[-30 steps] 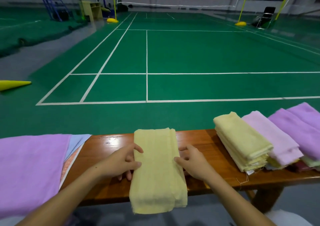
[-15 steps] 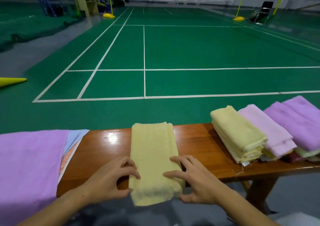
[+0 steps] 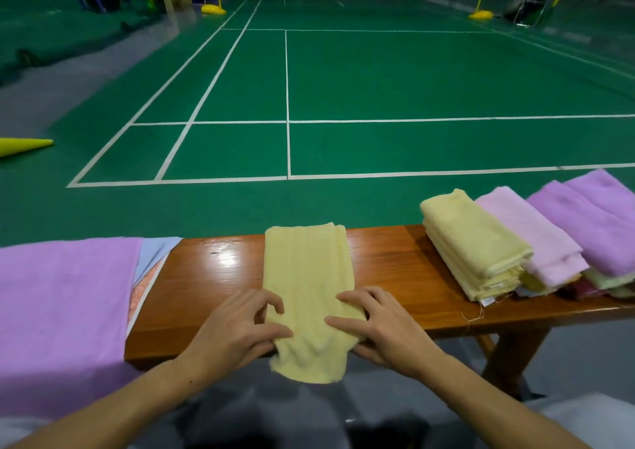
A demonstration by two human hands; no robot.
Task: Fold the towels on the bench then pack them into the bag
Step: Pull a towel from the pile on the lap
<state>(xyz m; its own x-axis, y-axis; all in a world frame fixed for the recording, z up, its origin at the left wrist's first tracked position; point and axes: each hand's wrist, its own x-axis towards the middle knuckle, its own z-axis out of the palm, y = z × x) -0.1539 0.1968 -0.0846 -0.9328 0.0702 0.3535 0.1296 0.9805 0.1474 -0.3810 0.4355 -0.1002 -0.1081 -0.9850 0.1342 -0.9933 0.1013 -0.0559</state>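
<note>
A pale yellow towel [image 3: 305, 270], folded into a long strip, lies across the wooden bench [image 3: 395, 277] with its near end hanging over the front edge. My left hand [image 3: 240, 328] grips the near left corner, its thumb on top of the cloth. On the near right corner, my right hand [image 3: 381, 328] lays its fingers over the towel and pinches the edge. The cloth is bunched between the two hands.
Folded towels are stacked on the bench at the right: a yellow one [image 3: 470, 242], a pink one [image 3: 536, 239] and purple ones [image 3: 591, 218]. An unfolded purple towel [image 3: 62, 311] covers the bench's left end over other cloths. A green court floor [image 3: 378, 81] lies beyond.
Both hands slid from the towel's middle sides down to its near end and took hold of it. The hanging end has been drawn up and bunched.
</note>
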